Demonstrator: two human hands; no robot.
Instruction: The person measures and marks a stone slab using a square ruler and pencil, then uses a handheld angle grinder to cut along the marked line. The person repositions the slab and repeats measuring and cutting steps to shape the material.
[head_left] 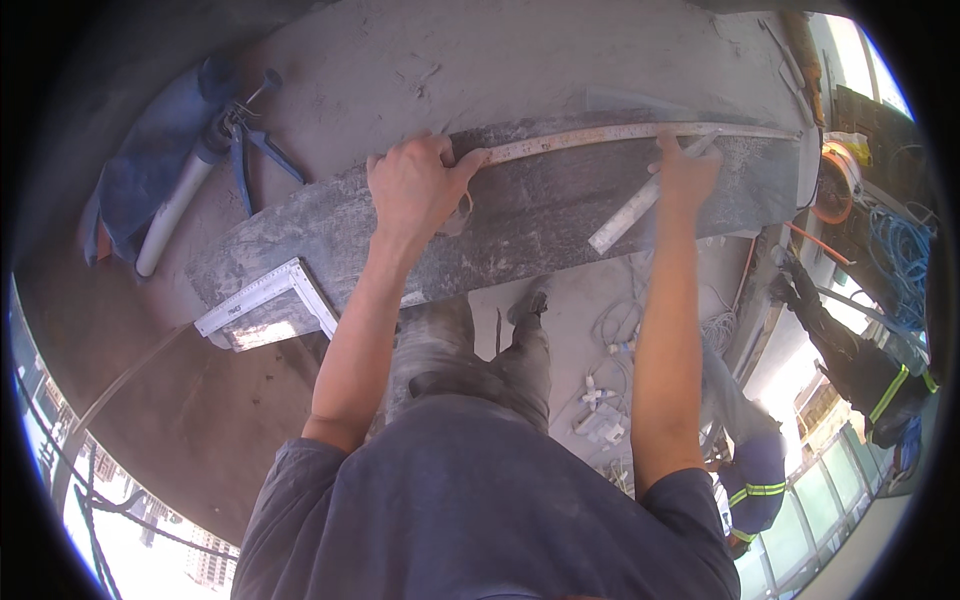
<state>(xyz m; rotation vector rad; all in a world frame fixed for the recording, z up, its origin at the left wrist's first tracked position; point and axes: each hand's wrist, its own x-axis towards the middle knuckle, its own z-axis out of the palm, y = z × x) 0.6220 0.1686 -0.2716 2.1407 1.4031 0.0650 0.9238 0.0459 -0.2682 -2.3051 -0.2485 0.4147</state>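
A long grey, scuffed board [540, 215] lies across the surface before me. My left hand [415, 185] is closed on a tape measure [458, 215] over the board's middle, with most of the case hidden. The tape's blade [580, 138] runs right from it along the board's far part. Over the blade is my right hand [686, 175], slightly blurred, its fingers curled; what they grip I cannot make out. A pale flat strip [625, 214] slants beneath or through that hand. On the board's left end rests a metal square [265, 298].
A caulking gun [180, 205] lies beside dark blue cloth [135, 180] at the left. At the right are an orange bucket [833, 190], blue hose [900, 250] and two people in reflective stripes [755, 492]. Cables and white connectors [600, 420] lie on the floor near my feet.
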